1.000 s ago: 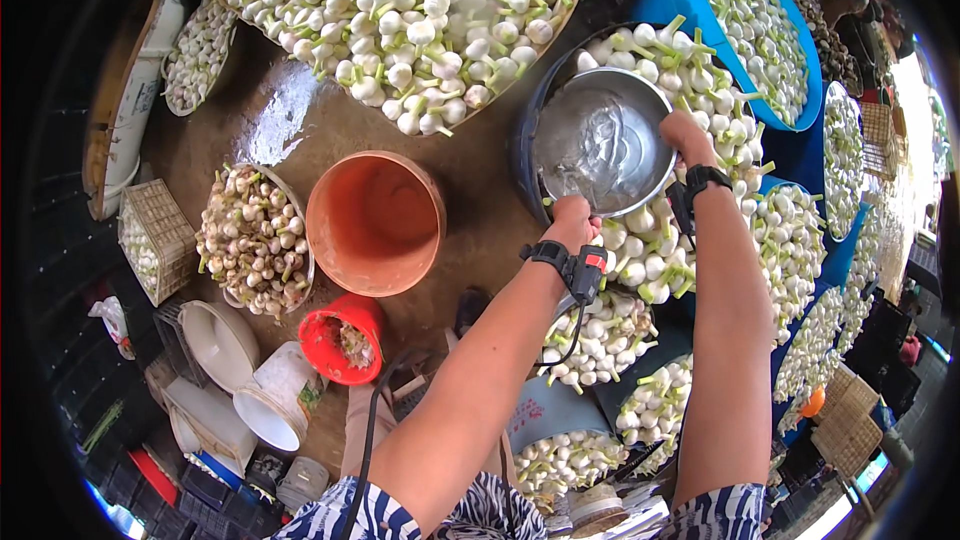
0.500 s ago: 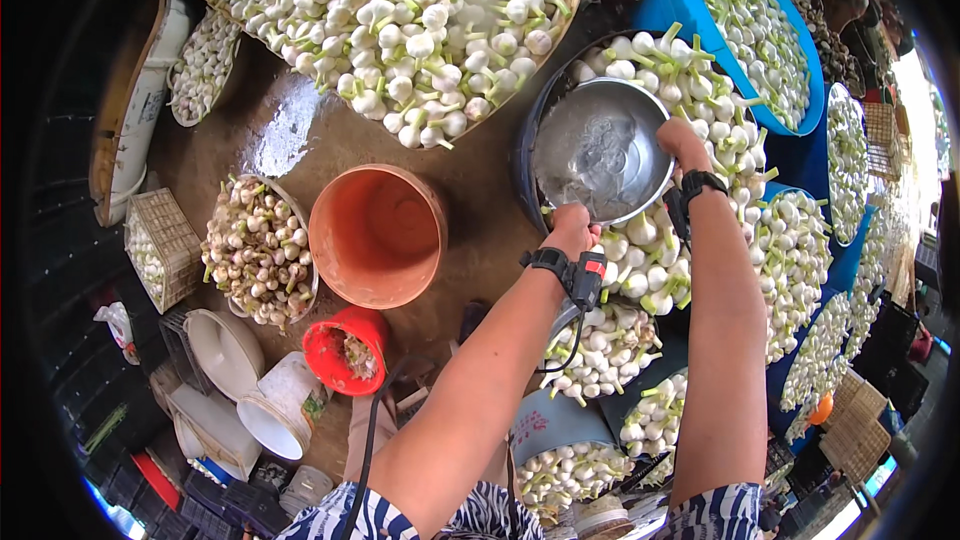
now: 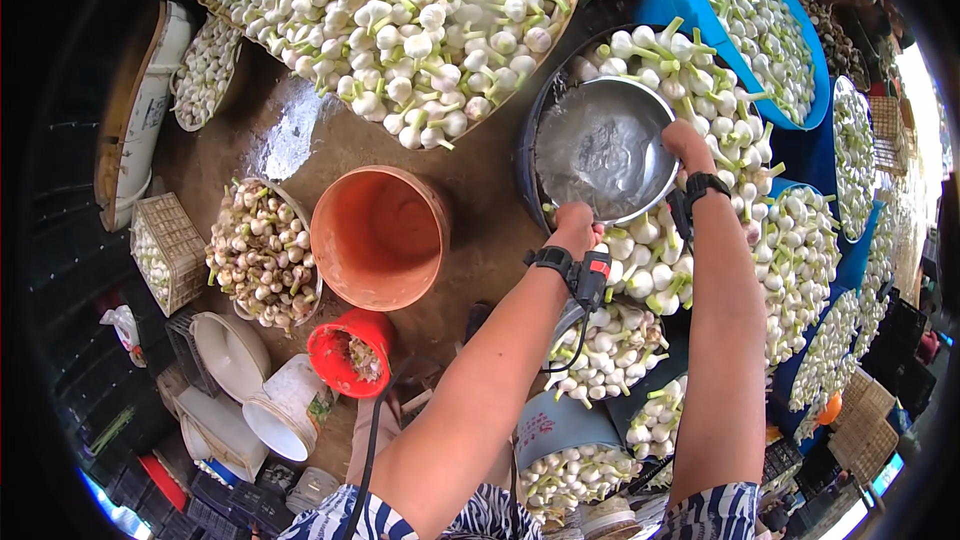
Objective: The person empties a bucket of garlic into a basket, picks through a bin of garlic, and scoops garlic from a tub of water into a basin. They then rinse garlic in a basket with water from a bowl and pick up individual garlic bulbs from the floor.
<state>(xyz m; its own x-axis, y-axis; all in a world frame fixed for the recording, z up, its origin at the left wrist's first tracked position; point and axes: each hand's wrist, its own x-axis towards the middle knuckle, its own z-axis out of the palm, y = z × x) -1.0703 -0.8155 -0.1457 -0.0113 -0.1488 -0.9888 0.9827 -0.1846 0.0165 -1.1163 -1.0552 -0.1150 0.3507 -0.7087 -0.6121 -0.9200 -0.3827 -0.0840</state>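
A round metal basin (image 3: 548,152) with clear, rippling water in it is gripped by its rim in both my hands. My left hand (image 3: 574,230) closes on the near rim, and my right hand (image 3: 686,145) on the right rim. The basin is over the left part of a large dark tub (image 3: 524,165) heaped with white garlic bulbs (image 3: 722,110) that have green stems. Whether the basin rests on the bulbs or hangs above them I cannot tell. Each wrist wears a black strap with a small device.
Left of my hands stands an orange bucket (image 3: 330,275), with a red bucket (image 3: 322,372) holding scraps below it. Garlic fills a wide tan-rimmed container (image 3: 560,25) at the back and a blue tub (image 3: 822,105) at right. White buckets (image 3: 275,425) lie lower left.
The water's surface in the basin has shifted its ripples. Both hands keep their grip on the rim, and the basin has hardly moved. The view has shifted slightly.
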